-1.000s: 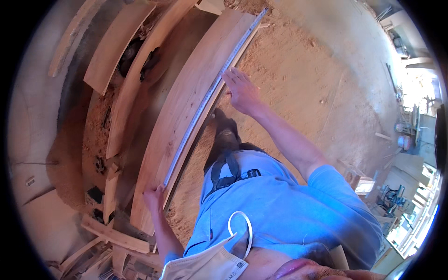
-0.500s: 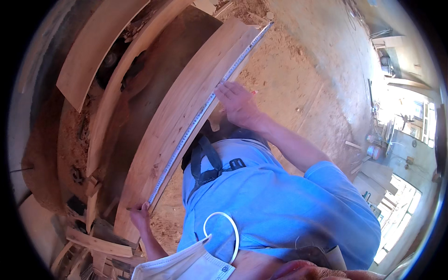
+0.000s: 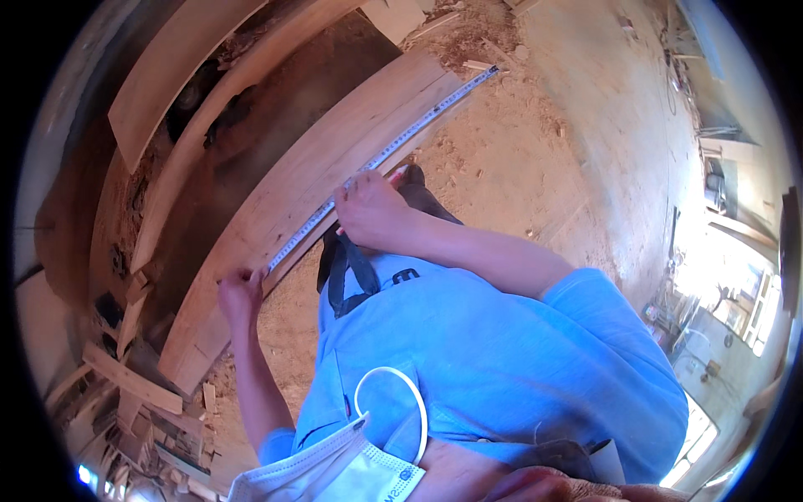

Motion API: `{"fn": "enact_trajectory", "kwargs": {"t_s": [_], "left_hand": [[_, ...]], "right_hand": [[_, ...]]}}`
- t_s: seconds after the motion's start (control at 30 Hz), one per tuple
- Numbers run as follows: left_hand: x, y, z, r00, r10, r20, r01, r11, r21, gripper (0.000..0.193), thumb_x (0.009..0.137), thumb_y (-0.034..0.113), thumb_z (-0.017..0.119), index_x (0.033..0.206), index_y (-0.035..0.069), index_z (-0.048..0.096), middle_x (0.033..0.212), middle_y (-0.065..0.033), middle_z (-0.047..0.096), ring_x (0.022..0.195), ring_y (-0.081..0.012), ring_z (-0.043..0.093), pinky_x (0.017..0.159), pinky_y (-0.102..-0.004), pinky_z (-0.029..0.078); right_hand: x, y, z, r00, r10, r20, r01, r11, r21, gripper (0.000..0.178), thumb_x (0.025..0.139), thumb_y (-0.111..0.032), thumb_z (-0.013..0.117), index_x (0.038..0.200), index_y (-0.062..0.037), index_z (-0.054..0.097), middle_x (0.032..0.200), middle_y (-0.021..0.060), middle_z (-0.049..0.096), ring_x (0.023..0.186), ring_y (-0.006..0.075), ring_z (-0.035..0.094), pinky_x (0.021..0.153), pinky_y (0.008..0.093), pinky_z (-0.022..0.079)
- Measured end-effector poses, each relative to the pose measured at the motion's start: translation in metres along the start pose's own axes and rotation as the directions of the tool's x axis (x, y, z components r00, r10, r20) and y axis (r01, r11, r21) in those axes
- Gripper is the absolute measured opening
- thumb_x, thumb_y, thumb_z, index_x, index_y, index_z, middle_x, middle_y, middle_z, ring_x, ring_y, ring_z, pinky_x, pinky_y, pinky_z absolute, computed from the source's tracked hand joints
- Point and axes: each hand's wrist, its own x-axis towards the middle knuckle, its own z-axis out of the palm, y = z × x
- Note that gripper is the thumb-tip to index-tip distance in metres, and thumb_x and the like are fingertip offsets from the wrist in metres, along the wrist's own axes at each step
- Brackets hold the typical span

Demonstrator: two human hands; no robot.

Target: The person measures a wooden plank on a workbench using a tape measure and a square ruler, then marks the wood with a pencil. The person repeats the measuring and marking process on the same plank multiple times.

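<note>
A long wooden board (image 3: 276, 201) lies slantwise in front of me, from the lower left to the upper middle. Along its right-hand edge stretches a white tape measure (image 3: 397, 142), whose far end (image 3: 493, 70) reaches past the board's far end. My left hand (image 3: 241, 293) is closed in a pinch at the near end of the tape, against the board. My right hand (image 3: 368, 209) curls over the tape around its middle, fingers bent on it and partly hidden. A small red thing (image 3: 398, 174) shows just beyond the right hand; its kind is unclear.
Curved planks (image 3: 209, 109) stand to the left, with a dark hollow beside them. Offcuts (image 3: 134, 381) are piled at the lower left. Wood shavings (image 3: 477, 159) cover the floor. Bright windows (image 3: 736, 309) and scattered materials line the right wall.
My left hand has slid up the board, away from its near end. My right hand has come down and left along the tape, so the hands are closer. The view has shifted slightly.
</note>
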Motion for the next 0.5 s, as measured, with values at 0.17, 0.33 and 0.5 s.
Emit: {"fn": "enact_trajectory", "kwargs": {"t_s": [0.17,0.33,0.5], "left_hand": [[0.009,0.044,0.009,0.995,-0.091,0.046,0.089,0.995,0.037,0.036,0.079,0.039,0.081,0.086,0.004,0.078,0.080,-0.0191,0.073,0.078,-0.0332,0.072,0.070,-0.0426,0.054],[0.002,0.051,0.010,0.997,-0.082,-0.006,0.083,0.994,0.066,0.034,0.079,0.035,0.081,0.087,0.002,0.077,0.079,-0.0199,0.072,0.077,-0.0321,0.072,0.069,-0.0416,0.053],[0.005,0.047,0.011,0.993,-0.102,0.062,0.099,0.993,0.058,0.034,0.079,0.034,0.081,0.087,0.001,0.077,0.076,-0.0199,0.071,0.073,-0.0305,0.071,0.067,-0.0409,0.051]], "right_hand": [[-0.004,0.023,-0.008,0.990,-0.141,0.030,0.139,0.989,0.053,0.038,0.084,-0.035,0.066,0.096,0.0016,0.065,0.084,0.0160,0.069,0.084,0.0315,0.068,0.071,0.0433,0.049],[-0.007,0.087,-0.014,0.996,0.007,-0.092,0.041,0.863,0.503,0.025,0.091,-0.027,0.060,0.094,-0.0035,0.069,0.086,0.0127,0.072,0.087,0.0300,0.070,0.077,0.0449,0.052],[-0.025,0.194,-0.037,0.852,0.402,-0.337,0.192,0.358,0.914,0.035,0.104,-0.035,0.057,0.109,-0.0040,0.073,0.098,0.0066,0.076,0.087,0.0152,0.068,0.074,0.0339,0.053]]}}
